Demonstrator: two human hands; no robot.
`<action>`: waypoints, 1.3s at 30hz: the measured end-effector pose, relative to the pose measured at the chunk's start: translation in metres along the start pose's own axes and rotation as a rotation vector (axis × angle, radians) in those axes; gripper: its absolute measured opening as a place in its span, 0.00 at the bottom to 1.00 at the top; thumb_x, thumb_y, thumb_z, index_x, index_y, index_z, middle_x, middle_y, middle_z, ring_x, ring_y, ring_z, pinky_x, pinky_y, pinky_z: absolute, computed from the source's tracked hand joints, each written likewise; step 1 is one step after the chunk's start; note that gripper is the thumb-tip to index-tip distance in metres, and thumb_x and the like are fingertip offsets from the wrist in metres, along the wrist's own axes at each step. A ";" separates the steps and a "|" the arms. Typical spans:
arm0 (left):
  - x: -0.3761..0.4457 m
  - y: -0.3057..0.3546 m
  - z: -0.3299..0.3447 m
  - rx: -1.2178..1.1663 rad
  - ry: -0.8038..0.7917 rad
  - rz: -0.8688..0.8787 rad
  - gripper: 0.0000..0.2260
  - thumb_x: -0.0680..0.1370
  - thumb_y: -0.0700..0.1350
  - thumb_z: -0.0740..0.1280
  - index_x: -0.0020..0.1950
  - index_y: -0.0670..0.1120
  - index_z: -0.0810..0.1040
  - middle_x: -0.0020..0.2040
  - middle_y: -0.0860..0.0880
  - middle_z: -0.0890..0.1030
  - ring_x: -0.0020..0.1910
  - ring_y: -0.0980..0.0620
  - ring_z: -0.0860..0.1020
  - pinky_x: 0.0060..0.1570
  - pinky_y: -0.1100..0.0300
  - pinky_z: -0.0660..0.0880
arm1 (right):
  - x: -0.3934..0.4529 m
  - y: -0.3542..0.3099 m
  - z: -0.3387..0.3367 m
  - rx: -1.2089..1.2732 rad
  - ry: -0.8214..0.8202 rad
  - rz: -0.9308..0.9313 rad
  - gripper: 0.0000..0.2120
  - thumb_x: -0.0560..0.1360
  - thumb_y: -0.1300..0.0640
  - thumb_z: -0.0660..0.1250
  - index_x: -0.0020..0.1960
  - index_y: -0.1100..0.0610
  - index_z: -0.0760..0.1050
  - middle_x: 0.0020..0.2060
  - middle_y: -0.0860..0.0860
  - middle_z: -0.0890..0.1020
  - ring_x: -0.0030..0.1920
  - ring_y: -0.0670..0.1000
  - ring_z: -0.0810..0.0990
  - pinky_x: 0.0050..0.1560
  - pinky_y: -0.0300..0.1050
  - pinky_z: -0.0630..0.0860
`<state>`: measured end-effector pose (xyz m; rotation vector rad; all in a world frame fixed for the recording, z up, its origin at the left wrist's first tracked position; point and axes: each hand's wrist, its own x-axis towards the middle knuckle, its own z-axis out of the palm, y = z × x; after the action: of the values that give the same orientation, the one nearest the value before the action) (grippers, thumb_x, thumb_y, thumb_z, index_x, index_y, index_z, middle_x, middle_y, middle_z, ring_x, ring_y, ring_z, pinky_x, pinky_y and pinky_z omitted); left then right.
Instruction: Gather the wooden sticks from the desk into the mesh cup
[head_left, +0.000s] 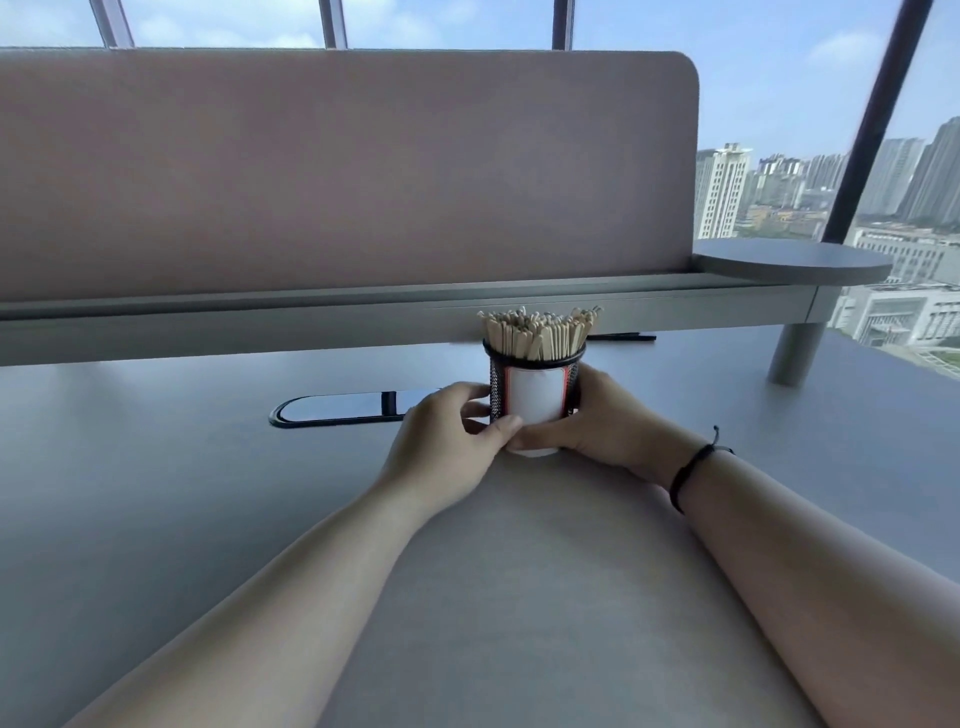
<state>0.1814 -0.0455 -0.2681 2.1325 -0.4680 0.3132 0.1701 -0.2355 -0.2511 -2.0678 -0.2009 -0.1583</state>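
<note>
A black mesh cup (535, 387) with a white label edged in red stands upright on the grey desk (519, 597), a little right of centre. Several wooden sticks (540, 332) stand packed in it, their tips fanning above the rim. My left hand (447, 441) wraps the cup's left side and lower front, thumb across the base. My right hand (602, 415) holds its right side; a black cord sits on that wrist. I see no loose sticks on the desk.
A black oval cable slot (343, 408) lies in the desk left of the cup. Behind runs a low grey shelf (363, 317) on a round leg (795, 353), topped by a tall pinkish divider panel (337, 171). A dark flat object (621, 338) lies under the shelf.
</note>
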 end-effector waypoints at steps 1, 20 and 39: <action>0.000 0.000 0.000 0.002 -0.001 -0.004 0.17 0.75 0.54 0.72 0.61 0.51 0.80 0.54 0.55 0.85 0.50 0.61 0.82 0.54 0.58 0.78 | 0.000 0.000 -0.001 0.004 -0.010 0.001 0.28 0.62 0.61 0.83 0.59 0.52 0.78 0.50 0.46 0.87 0.51 0.44 0.85 0.53 0.42 0.82; -0.007 0.010 -0.001 0.048 0.026 -0.067 0.23 0.74 0.54 0.73 0.66 0.49 0.74 0.51 0.54 0.82 0.49 0.56 0.82 0.53 0.54 0.78 | 0.010 0.015 0.003 -0.088 0.017 0.073 0.44 0.49 0.43 0.85 0.61 0.46 0.73 0.54 0.45 0.84 0.54 0.46 0.84 0.56 0.54 0.81; -0.187 0.070 -0.053 0.389 -0.349 0.229 0.19 0.80 0.58 0.60 0.70 0.55 0.73 0.75 0.58 0.69 0.74 0.62 0.63 0.70 0.69 0.58 | -0.176 -0.045 0.007 -0.780 -0.060 0.083 0.31 0.76 0.31 0.57 0.75 0.43 0.63 0.77 0.42 0.64 0.75 0.49 0.64 0.73 0.43 0.57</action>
<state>-0.0196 0.0011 -0.2600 2.5300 -0.9193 0.1666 -0.0113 -0.2212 -0.2506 -2.8545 -0.0917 -0.1353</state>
